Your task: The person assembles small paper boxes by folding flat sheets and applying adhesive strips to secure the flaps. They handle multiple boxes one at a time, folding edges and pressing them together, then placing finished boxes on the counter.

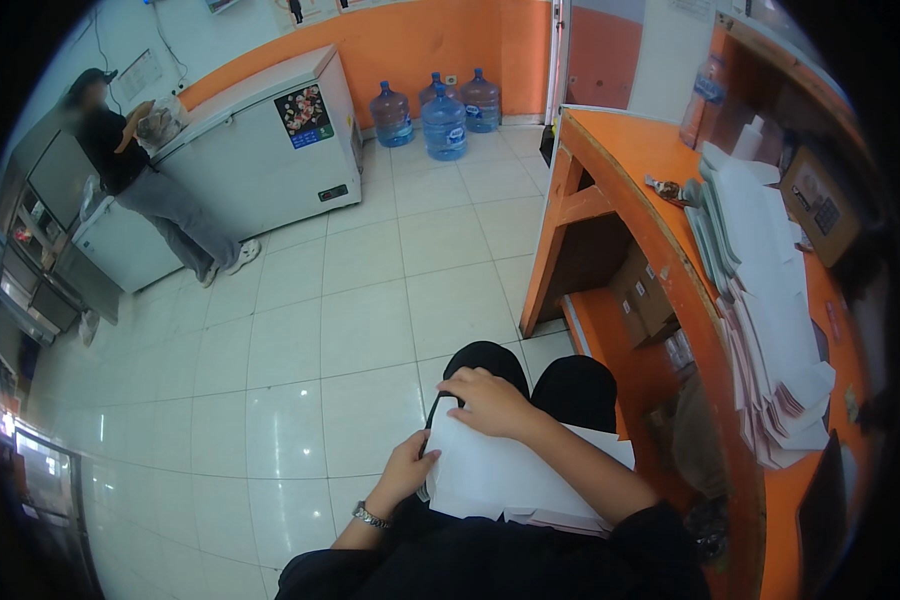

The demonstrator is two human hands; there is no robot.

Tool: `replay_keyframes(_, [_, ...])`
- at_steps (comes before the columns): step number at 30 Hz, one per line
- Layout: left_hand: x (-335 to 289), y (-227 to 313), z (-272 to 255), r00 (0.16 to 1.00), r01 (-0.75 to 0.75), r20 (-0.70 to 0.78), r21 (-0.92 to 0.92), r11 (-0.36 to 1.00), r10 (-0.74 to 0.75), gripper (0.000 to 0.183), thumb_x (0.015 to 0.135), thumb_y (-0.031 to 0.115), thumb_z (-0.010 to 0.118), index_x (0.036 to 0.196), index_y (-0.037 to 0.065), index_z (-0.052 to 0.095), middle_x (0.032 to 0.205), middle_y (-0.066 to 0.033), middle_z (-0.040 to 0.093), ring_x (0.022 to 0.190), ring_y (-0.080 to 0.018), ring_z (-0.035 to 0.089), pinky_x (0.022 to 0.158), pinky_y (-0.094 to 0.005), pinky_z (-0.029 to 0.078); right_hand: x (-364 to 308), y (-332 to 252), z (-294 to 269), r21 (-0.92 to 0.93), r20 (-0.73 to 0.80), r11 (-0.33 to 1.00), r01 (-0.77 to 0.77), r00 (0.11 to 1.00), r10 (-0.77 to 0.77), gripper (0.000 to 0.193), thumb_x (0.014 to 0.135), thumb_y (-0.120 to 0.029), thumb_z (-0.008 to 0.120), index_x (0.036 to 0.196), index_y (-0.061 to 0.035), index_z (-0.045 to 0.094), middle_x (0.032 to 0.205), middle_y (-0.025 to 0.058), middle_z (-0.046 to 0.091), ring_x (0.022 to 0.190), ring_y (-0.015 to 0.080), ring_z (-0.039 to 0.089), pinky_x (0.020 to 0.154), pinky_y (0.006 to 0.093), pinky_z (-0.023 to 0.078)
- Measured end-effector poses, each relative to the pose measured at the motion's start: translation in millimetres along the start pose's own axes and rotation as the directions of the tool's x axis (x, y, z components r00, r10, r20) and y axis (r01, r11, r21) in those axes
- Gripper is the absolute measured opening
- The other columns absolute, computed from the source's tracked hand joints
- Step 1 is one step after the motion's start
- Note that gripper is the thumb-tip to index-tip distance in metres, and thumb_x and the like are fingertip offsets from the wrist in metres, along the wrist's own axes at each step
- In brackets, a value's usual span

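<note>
A stack of white paper sheets (515,468) lies across my lap, over my dark-clothed knees. My left hand (406,468), with a metal watch (370,515) at its wrist, grips the left edge, thumb on top and fingers beneath. At the far left corner my right hand (490,402) is closed on the paper, its fingers bent over the edge. A thin dark strip shows along that edge between my hands; what it is I cannot make out. Some sheets near my body show pinkish edges.
To my right an orange counter (625,150) carries stacked papers (770,330), a bottle (705,95) and boxes; cartons (642,298) sit on its lower shelf. Across the tiled floor are blue water jugs (444,125), a white chest freezer (260,140) and a standing person (120,160) holding a bag.
</note>
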State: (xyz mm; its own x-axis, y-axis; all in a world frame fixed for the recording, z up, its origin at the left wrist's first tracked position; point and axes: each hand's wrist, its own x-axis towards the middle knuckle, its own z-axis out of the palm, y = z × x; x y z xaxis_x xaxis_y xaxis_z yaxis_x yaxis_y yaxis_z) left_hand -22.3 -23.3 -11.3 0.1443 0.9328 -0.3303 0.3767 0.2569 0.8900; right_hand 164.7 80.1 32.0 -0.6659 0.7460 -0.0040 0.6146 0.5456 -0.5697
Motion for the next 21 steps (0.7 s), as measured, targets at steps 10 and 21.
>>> replay_keyframes(10, [13.8,-25.6,-8.3,0.993,0.079,0.110,-0.259,0.963,-0.052,0.022,0.090,0.004,0.058,0.110,-0.002,0.063,0.090,-0.0021,0.066,0.078,-0.0068,0.059,0.072,-0.0227,0.048,-16.7,-6.0,30.1,-0.161,-0.043,0.985,0.062,0.997,-0.070,0.023,0.078,-0.015,0.065,0.100,-0.0090,0.064,0.095,0.0027,0.063,0.104,0.0227,0.054,0.105,0.0516,0.031])
replay_keyframes(21, [37.8,-1.9,-25.6,0.952,0.195,0.256,-0.084,0.977,-0.168,0.016,0.089,0.015,0.064,0.098,0.002,0.066,0.072,0.0040,0.058,0.063,-0.0025,0.048,0.056,-0.0202,0.040,-66.4,-0.1,37.4,-0.308,-0.182,0.914,0.263,0.927,-0.328,0.032,0.075,-0.017,0.063,0.104,-0.0033,0.064,0.113,0.0064,0.059,0.110,0.0273,0.052,0.106,0.0583,0.029])
